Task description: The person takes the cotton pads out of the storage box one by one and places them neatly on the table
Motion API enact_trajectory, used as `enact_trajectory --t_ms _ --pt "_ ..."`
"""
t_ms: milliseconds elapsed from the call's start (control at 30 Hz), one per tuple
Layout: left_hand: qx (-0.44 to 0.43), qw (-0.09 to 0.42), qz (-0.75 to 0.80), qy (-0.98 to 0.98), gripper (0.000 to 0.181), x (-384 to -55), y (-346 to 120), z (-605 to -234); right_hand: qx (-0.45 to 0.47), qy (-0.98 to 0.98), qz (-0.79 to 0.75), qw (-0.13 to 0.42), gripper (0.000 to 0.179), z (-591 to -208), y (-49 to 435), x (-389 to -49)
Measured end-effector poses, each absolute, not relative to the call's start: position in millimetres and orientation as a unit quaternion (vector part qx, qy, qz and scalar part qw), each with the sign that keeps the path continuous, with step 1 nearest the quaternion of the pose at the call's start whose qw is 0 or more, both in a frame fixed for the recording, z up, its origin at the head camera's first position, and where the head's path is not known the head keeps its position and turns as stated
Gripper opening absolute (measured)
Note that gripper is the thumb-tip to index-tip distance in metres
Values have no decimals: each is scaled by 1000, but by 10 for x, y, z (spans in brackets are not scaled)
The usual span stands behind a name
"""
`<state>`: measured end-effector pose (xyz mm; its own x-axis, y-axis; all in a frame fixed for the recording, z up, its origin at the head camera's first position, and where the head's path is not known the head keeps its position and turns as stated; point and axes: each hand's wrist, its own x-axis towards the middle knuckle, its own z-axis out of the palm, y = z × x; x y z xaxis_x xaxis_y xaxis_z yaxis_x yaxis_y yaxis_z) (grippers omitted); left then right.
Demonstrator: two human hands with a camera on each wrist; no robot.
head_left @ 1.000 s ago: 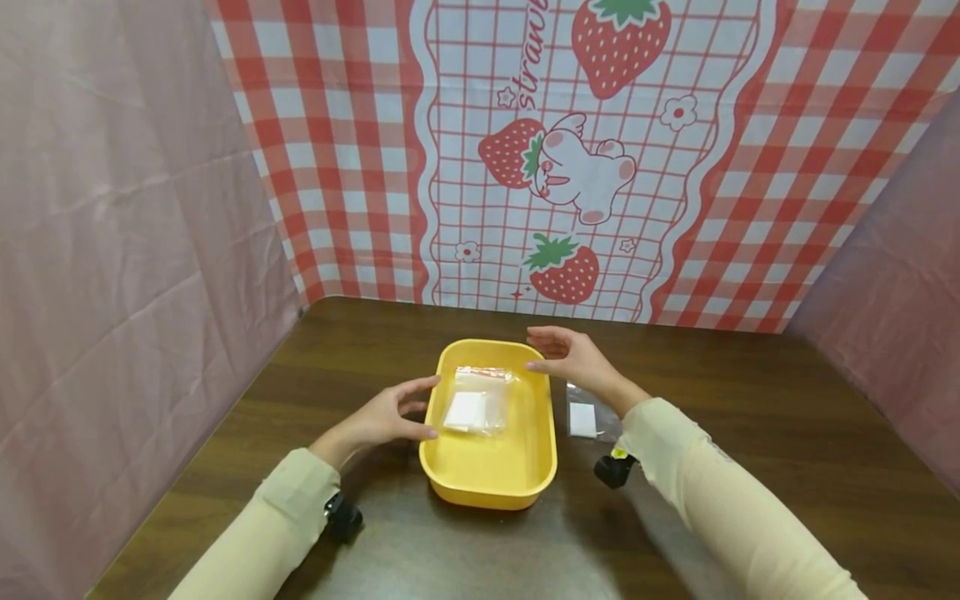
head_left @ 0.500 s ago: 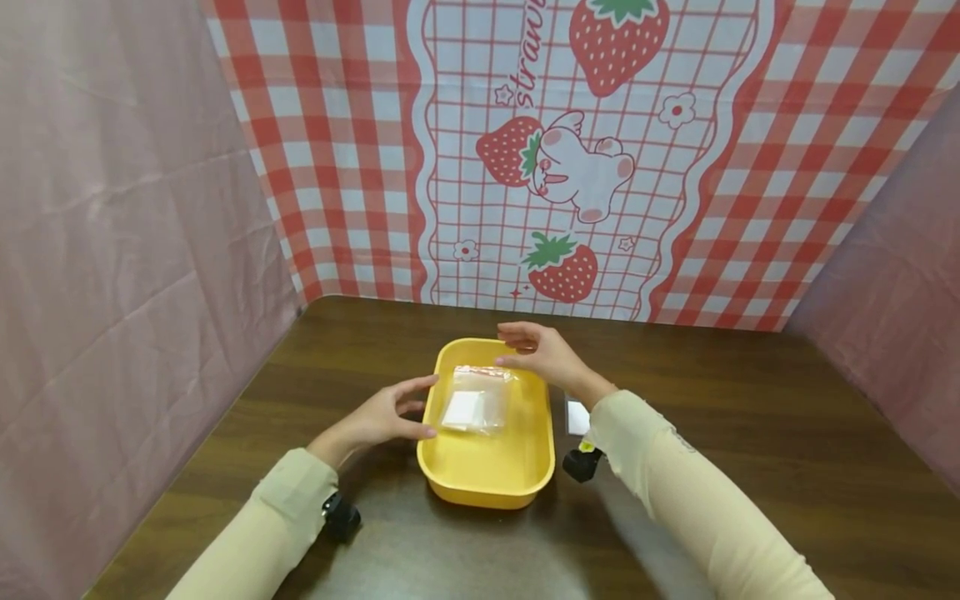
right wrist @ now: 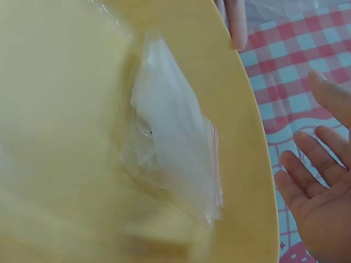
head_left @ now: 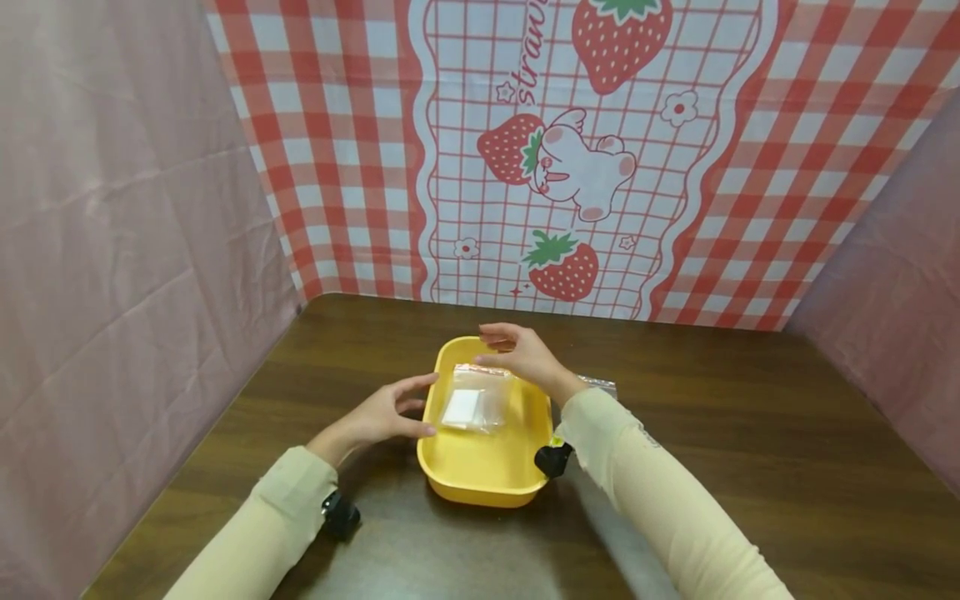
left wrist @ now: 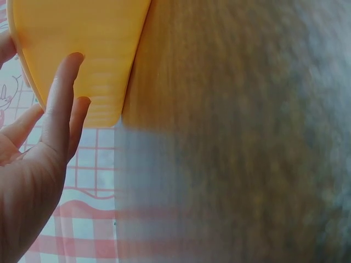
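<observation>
A yellow plastic basin stands on the table. Inside lies a clear zip bag holding something white; the right wrist view shows this bag up close, its seal strip red. My left hand is at the basin's left side, thumb and fingers spread, fingertips right at the rim. In the left wrist view its fingers overlap the yellow outer wall. My right hand hovers over the basin's far end, fingers loosely bent, with nothing in its grasp. The right wrist view shows its fingers spread outside the rim.
Another clear zip bag lies on the dark wooden table right of the basin, mostly hidden behind my right forearm. A red checked strawberry cloth hangs behind the table, with pink cloth along the left side.
My right hand has moved left over the far end of the basin, and its forearm now hides most of the bag on the table. The left hand has stayed in place.
</observation>
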<state>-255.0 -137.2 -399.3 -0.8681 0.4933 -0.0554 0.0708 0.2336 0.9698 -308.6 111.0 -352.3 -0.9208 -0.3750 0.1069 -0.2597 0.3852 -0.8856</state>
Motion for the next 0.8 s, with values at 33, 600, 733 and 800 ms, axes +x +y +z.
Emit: enact_trajectory --t_ms 33,600,733,800 --pt "185 179 591 765 77 -2551 -1371 -3992 -187 832 -519 56 56 -3534 1090 -3089" --pt "195 176 589 764 77 -2546 -1378 -4003 -211 876 -414 130 69 -3723 879 -3059" --pt "202 173 586 766 76 -2556 -1383 -4013 -203 887 -386 149 74 -3771 864 -3058" --pt "203 172 584 767 77 -2557 -1385 -4016 -205 891 -374 158 74 -3792 858 -3057"
